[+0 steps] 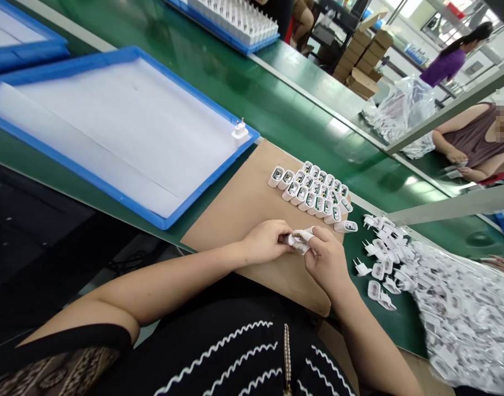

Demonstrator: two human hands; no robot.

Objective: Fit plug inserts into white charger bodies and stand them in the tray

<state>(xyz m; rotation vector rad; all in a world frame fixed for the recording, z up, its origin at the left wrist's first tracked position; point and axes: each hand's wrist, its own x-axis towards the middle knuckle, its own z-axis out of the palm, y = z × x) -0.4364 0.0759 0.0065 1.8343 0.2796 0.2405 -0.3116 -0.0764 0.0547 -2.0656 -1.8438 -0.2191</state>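
Note:
Above the brown cardboard sheet [223, 220], my left hand [266, 242] and my right hand [329, 258] meet with bent fingers around a small white charger part [300, 240]. My fingers cover much of this part, so its exact shape is hard to make out. Just beyond my hands, several white charger housings [310, 198] stand close together in rows on the cardboard, their open tops showing circuit boards inside. To the right of my right hand, loose white plug covers [361, 268] with pins lie scattered on the green table.
A large blue tray [166, 221] lined with white sheet lies at the left, with one white plug charger [239, 130] at its right corner. A clear bag [462, 302] of white parts lies at the right. Across the table sits a co-worker [466, 132]; metal bars [454, 209] cross the right side.

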